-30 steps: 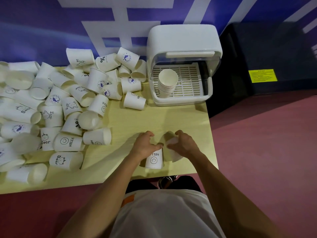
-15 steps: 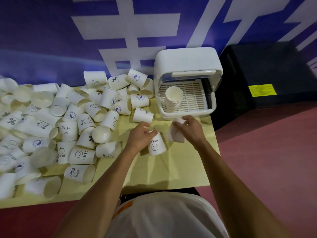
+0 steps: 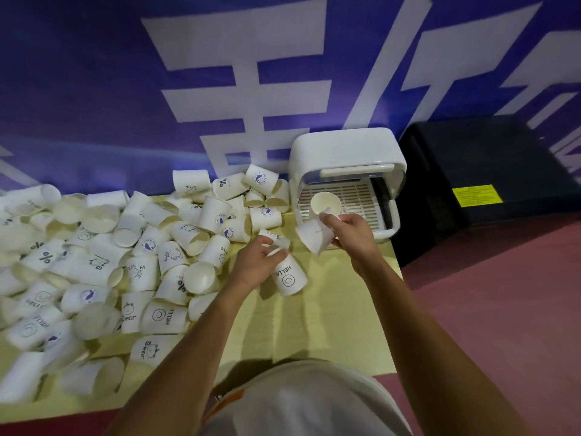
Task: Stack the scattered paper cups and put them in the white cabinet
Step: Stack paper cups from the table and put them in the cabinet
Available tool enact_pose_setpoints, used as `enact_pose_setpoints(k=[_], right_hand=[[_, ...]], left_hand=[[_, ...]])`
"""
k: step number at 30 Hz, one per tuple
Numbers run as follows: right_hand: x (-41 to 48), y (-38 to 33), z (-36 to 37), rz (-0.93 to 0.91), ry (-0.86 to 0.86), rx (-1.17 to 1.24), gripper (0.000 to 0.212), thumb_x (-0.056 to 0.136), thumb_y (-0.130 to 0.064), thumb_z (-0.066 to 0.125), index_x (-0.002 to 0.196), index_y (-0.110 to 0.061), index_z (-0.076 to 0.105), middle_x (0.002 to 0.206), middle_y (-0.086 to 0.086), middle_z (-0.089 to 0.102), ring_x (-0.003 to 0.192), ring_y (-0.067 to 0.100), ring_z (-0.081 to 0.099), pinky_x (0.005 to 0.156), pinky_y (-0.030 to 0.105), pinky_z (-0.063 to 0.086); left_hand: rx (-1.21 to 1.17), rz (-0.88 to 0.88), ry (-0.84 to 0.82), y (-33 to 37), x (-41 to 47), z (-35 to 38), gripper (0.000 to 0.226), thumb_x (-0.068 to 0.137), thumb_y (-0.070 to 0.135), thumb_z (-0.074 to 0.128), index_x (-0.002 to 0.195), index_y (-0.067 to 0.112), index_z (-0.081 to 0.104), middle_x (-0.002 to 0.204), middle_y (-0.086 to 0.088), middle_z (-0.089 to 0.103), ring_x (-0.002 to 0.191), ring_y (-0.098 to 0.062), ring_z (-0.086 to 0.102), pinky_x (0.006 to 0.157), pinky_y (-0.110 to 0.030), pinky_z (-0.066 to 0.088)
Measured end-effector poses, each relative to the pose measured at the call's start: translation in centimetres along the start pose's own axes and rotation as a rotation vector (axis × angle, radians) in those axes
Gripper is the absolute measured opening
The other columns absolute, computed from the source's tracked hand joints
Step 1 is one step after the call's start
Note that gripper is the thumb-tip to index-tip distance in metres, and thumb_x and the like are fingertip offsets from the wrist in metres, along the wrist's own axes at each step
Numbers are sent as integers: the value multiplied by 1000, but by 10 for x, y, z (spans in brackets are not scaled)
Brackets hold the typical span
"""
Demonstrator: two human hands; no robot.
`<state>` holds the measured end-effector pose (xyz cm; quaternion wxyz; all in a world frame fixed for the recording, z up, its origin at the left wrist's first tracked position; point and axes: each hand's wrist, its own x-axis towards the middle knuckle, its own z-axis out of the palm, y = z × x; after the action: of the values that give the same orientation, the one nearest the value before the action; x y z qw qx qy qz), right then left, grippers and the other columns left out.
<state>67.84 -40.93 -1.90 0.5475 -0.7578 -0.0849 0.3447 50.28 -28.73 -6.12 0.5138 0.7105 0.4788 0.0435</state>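
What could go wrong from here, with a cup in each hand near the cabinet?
The tilted cup in the right hand is close to the stack in the white cabinet; a bump might topple the stack. The left hand grips the HELLO cup at one end, so it might slip or crush.

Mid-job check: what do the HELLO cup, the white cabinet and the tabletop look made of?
HELLO cup: thin paper, matte white, with printed lettering and smiley. White cabinet: likely moulded plastic, going by its smooth, faintly glossy shell, rounded corners and slatted tray. Tabletop: probably laminated board; pale wood-grain look, flat low sheen.
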Motion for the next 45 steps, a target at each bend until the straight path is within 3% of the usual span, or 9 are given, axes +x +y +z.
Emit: enact_pose_setpoints(k=[5,13,17,21,24,27,30,35,45], right_hand=[[4,-3,-6,7,37,67,46,82,-50,75,116,-22,62,113,1,67,99,17,66,71,29,50],[15,-5,-15,40,10,198,51,76,-23,87,110,-12,51,116,13,66,101,24,72,85,37,62],[18,-1,-18,30,9,195,49,73,-28,88,98,-15,48,112,12,69,95,23,72,89,40,60],[19,0,-19,-1,6,93,49,69,-35,90,88,-19,49,94,3,69,81,17,65,80,35,55],[21,0,-20,-10,7,72,48,69,-31,90,96,-16,53,96,0,71,80,12,68,71,28,51],[23,-3,-19,-41,-1,97,55,72,-20,87,118,-18,55,105,2,73,86,9,73,73,24,51],[27,-4,-17,-124,20,60,56,73,-14,84,123,-18,59,105,-3,73,93,8,70,72,17,52],[38,-5,-7,-184,163,-96,64,69,-19,85,128,-21,58,110,-5,70,103,16,66,89,35,54],[49,5,11,-273,207,-225,65,70,-19,85,127,-24,54,113,-9,60,108,16,57,83,28,45]], left_hand=[[-17,11,-4,4,3,-2,38,83,43,75,114,26,60,95,9,63,93,-13,63,76,-27,45],[-14,8,-26,11,3,6,39,86,43,72,118,26,59,105,3,65,93,-12,62,70,-23,42],[-25,12,-39,12,4,12,36,85,42,73,115,27,59,103,5,64,88,-7,61,66,-20,42],[-25,27,-29,13,7,13,36,84,43,73,114,28,60,99,8,63,86,-3,60,65,-19,41],[-26,29,-25,13,10,11,37,85,44,72,116,27,61,99,9,63,87,-2,60,66,-20,41],[-23,30,-20,14,12,10,37,86,46,71,116,26,61,102,6,65,89,-5,61,67,-22,43],[-13,29,-22,15,13,10,37,86,46,70,116,26,61,105,3,66,91,-8,62,68,-22,43],[-16,16,-38,12,15,12,39,86,47,70,118,26,61,108,1,66,97,-13,63,75,-26,44],[-36,4,-43,11,19,8,38,86,47,69,117,27,61,108,4,65,99,-10,62,76,-26,45]])
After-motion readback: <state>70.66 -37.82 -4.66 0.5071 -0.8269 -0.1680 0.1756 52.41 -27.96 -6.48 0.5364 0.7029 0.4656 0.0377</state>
